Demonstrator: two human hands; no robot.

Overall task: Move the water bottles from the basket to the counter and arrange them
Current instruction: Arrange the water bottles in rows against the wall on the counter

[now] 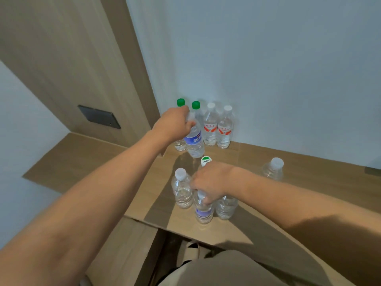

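Both hands hold bottles: the left hand (175,122) is wrapped round the shoulder of a blue-label bottle (193,141) near the wall, and the right hand (210,183) curls over the neck of a second blue-label bottle (203,209) near the counter's front edge.

The step in hand looks like arranging. The left hand's bottle is tilted, its base on or just above the counter (309,172), in front of the back row of two green-cap bottles (195,105) and two red-label bottles (217,126). Around the right hand stand three more: a clear bottle (181,188) to the left, one (226,207) to the right and a green-and-white cap (206,161) behind; a lone bottle (272,169) stands well apart to the right. The basket is not in view. Next, probably, each held bottle must be set upright beside its neighbours without knocking them over.
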